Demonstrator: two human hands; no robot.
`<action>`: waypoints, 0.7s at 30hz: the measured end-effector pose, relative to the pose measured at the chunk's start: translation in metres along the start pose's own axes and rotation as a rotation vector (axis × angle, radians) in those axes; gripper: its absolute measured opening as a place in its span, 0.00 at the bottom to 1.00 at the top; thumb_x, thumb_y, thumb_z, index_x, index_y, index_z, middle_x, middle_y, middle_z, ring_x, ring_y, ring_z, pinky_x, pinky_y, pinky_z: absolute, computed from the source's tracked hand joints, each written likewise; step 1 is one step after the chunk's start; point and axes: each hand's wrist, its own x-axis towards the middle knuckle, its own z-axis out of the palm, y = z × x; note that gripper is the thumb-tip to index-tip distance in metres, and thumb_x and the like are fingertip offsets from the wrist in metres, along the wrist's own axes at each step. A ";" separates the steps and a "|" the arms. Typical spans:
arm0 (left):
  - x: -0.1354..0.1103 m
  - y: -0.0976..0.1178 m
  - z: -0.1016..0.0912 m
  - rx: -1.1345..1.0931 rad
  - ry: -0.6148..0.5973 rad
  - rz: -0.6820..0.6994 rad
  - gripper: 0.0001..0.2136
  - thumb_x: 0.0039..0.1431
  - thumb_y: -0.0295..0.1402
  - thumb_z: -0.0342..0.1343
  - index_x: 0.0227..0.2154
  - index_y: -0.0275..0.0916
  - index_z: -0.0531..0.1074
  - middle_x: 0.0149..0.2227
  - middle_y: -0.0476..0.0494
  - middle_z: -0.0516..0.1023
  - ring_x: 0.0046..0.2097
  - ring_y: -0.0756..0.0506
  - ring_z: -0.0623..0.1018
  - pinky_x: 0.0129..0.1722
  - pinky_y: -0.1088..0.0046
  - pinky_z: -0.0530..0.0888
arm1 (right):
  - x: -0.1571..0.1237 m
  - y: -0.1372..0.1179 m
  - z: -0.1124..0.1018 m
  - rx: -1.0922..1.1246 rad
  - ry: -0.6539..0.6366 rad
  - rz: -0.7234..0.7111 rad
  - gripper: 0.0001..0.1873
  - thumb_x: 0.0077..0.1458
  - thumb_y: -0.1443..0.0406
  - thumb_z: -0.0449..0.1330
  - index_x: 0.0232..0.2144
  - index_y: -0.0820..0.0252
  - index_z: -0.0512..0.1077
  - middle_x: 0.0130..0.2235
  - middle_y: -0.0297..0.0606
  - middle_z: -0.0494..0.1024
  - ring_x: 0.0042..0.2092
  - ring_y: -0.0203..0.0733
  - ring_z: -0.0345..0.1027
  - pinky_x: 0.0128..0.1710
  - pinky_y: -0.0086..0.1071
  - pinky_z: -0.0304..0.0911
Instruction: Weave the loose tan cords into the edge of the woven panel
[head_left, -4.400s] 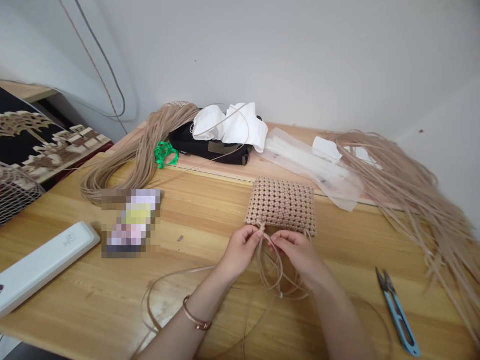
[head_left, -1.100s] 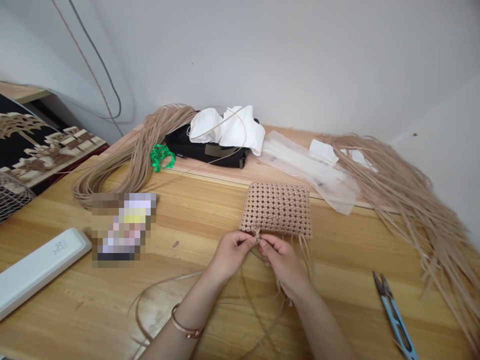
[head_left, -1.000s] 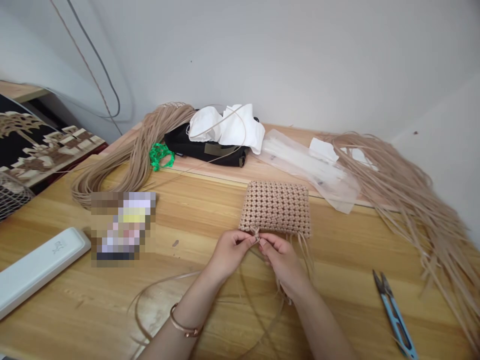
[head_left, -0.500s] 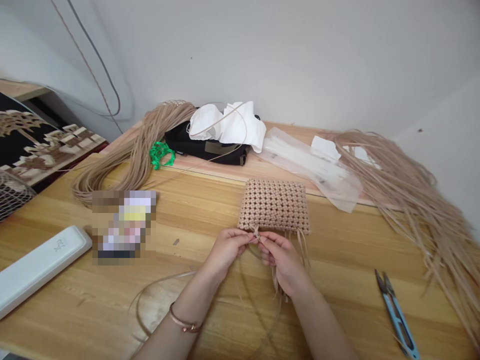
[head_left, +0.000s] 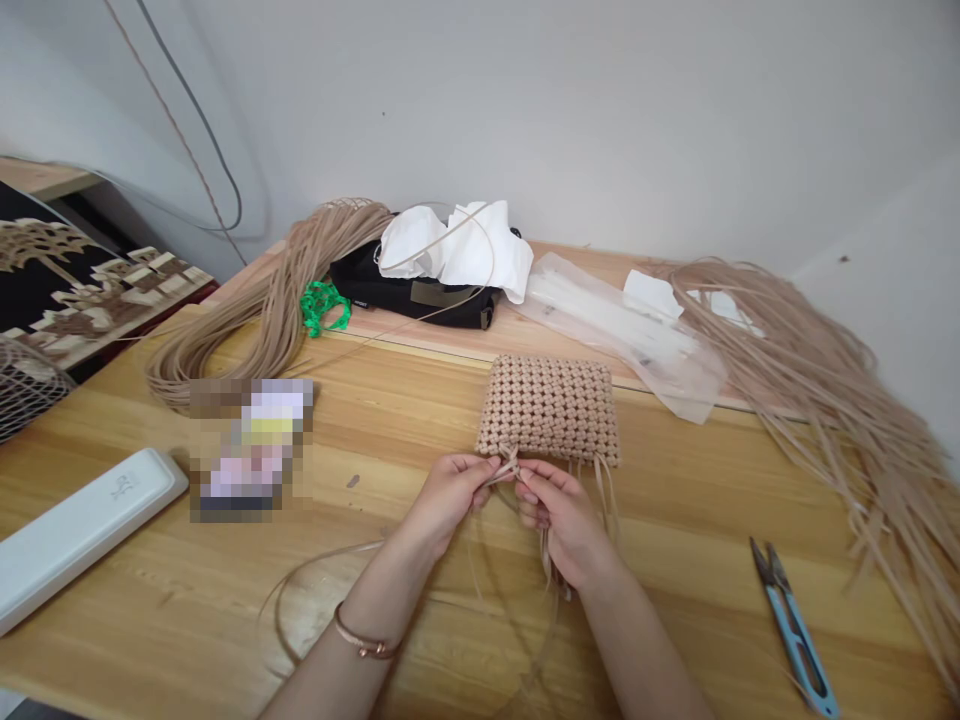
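Note:
A beige woven panel [head_left: 551, 408] lies flat on the wooden table [head_left: 390, 410]. Loose tan strands [head_left: 525, 570] trail from its near edge toward me and loop over the table. My left hand [head_left: 450, 490] pinches a strand at the panel's near left corner. My right hand [head_left: 559, 515] is closed on the strands right beside it, with several running down through the palm. The two hands nearly touch at the knot by the panel's edge. A thin bracelet [head_left: 360, 645] sits on my left wrist.
Blue thread snips [head_left: 795, 630] lie at the right. Bundles of tan strands [head_left: 825, 390] spread at the right and back left [head_left: 255, 310]. A black bag with white paper [head_left: 442, 270], a clear plastic sleeve [head_left: 622, 335], green cord [head_left: 322, 305] and a white case [head_left: 82, 520] also rest here.
Over the last seconds both hands have stayed at the panel's near edge and drawn the strands in tighter; the loose loop below them has shrunk. The panel barely shifted.

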 end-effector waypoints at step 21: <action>-0.001 -0.002 -0.001 0.084 0.086 0.039 0.13 0.34 0.37 0.63 0.21 0.32 0.74 0.13 0.52 0.65 0.17 0.57 0.56 0.19 0.78 0.50 | 0.001 0.001 0.000 0.007 -0.001 -0.005 0.14 0.35 0.63 0.65 0.27 0.64 0.70 0.14 0.25 0.61 0.17 0.23 0.44 0.17 0.23 0.35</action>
